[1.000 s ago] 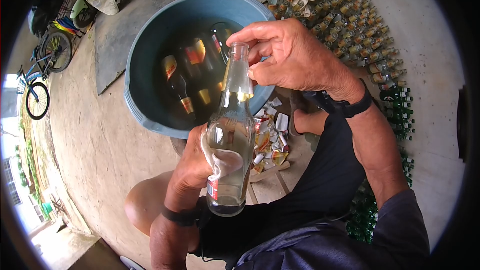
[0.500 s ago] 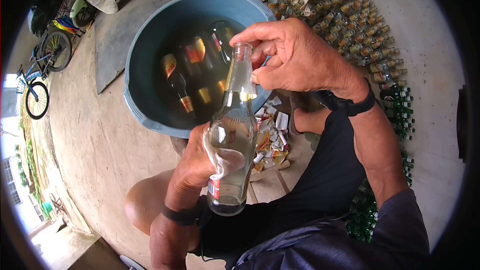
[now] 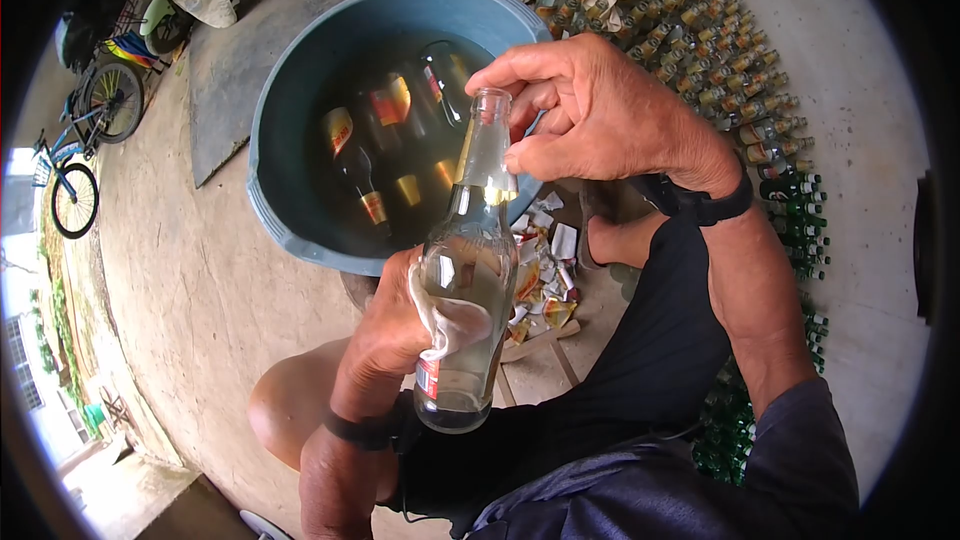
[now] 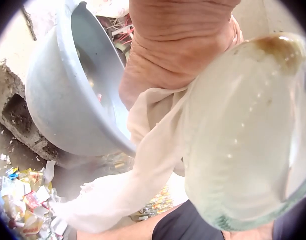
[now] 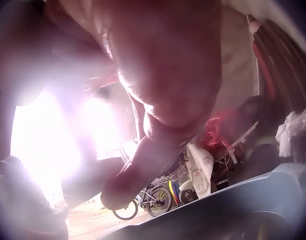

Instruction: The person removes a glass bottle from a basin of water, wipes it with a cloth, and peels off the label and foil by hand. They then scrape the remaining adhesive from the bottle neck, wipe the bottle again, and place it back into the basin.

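Left grip point(image 3: 385, 332) wraps the upright bottle point(image 3: 468, 270); right grip point(image 3: 590, 115) pinches its neck.

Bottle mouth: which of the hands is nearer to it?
Right. The right hand pinches the neck of the clear bottle, just beside the mouth; the left hand grips its lower body with a white cloth, well below.

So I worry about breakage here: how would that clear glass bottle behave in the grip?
The bottle is probably slippery: droplets cling to its glass in the left wrist view, and the left hand grips it with a cloth. Being clear glass, it is likely stiff but breakable. Laid down, its round body would probably roll.
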A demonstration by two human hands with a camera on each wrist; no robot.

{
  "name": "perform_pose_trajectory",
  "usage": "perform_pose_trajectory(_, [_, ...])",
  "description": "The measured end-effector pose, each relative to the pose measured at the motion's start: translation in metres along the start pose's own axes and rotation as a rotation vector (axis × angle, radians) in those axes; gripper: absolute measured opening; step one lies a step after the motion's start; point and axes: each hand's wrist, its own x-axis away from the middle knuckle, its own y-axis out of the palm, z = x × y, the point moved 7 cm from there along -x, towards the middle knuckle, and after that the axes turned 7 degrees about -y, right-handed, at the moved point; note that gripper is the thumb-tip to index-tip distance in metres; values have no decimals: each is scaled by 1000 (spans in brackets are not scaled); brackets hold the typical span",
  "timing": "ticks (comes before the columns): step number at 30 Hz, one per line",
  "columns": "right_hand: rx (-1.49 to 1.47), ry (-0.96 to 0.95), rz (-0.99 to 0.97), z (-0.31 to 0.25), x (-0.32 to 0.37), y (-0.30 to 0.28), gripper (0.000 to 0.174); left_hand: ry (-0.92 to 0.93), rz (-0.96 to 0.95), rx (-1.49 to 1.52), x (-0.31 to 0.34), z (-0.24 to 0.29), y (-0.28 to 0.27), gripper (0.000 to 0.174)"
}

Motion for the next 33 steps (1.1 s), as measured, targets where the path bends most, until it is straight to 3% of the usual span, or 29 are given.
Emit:
perform_pose_trajectory(4, [4, -19, 79, 4, -1, -3, 48, 8, -17, -15, -3, -4, -5, 55])
perform_pose_trajectory(14, [-82, -36, 68, 5, -2, -3, 47, 31, -19, -50, -6, -6, -7, 55])
perform_pose_trajectory(17, [-46, 1, 37, 9, -2, -4, 51, 49, -52, -72, -7, -8, -10, 85])
perform_pose_trajectory(20, [-38, -14, 46, 8, -3, -4, 50, 24, -55, -55, -8, -10, -10, 85])
perform_pose_trajectory(23, [-81, -48, 61, 9, -4, -3, 47, 47, -26, -50, -3, -3, -6, 56])
perform_pose_trajectory(29, [-89, -22, 80, 8, -4, -5, 45, 48, -33, -5, -2, -3, -3, 56])
perform_pose_trajectory(32, [-91, -4, 49, 9, -4, -3, 49, 35, -94, 1, -9, -13, -11, 88])
perform_pose_trajectory(33, [-105, -24, 38, 11, -4, -4, 49, 31, -95, -7, -9, -13, -11, 88])
